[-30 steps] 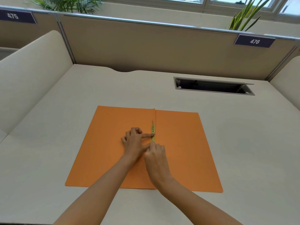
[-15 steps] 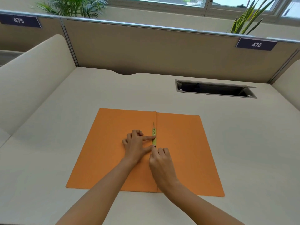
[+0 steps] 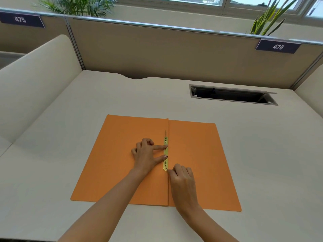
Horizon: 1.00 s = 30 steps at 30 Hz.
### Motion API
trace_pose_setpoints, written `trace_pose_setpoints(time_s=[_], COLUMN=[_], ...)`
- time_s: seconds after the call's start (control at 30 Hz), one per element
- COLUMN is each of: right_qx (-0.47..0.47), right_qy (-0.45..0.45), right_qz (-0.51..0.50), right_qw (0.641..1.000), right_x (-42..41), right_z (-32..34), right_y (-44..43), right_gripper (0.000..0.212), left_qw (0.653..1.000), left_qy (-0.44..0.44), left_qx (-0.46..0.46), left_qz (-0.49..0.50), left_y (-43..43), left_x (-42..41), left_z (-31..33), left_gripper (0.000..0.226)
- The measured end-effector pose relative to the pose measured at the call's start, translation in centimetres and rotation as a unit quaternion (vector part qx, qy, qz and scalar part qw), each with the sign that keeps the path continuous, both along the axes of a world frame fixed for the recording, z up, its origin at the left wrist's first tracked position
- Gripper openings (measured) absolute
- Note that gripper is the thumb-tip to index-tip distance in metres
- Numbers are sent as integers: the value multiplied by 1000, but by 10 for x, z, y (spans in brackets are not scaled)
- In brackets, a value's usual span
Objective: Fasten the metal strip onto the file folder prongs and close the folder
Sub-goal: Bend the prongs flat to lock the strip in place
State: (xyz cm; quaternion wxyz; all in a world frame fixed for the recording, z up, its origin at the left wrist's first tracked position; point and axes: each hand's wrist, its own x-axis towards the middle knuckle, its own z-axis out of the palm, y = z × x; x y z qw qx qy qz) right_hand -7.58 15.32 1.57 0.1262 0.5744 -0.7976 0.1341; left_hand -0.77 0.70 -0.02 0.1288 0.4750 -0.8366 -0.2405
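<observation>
Metal strip seated along the spine of the open folder, both hands on it.

The metal strip (image 3: 165, 153) lies lengthwise just left of the centre crease of the orange folder (image 3: 197, 154), which is spread flat on the desk (image 3: 262, 145). The left hand (image 3: 148, 155), left of the strip, presses index fingertip and thumb tip onto it, other fingers curled. The right hand (image 3: 181, 179), fingers curled, pinches at the strip's near end. A thin prong (image 3: 165, 133) projects beyond the far end.

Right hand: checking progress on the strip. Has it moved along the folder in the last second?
Yes. The right hand slid toward the person, down to the metal strip's near end.
</observation>
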Motion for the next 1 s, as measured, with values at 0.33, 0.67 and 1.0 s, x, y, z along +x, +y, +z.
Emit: trace_pose_setpoints(time_s=[0.33, 0.67, 1.0], right_qx=[-6, -21, -69], right_qy=[-19, -118, -370], right_qz=[-26, -43, 17], right_qw=[999, 992, 926], right_x=[20, 18, -14], right_z=[-5, -18, -14], right_y=[0, 9, -35], right_gripper=[20, 15, 42], left_qw=[1000, 1000, 1000], left_qy=[13, 8, 20], left_qx=[-7, -10, -1], left_qz=[3, 0, 4], left_y=[-1, 0, 2], left_x=[0, 0, 1], left_z=[-4, -5, -4], left_gripper=[39, 38, 33])
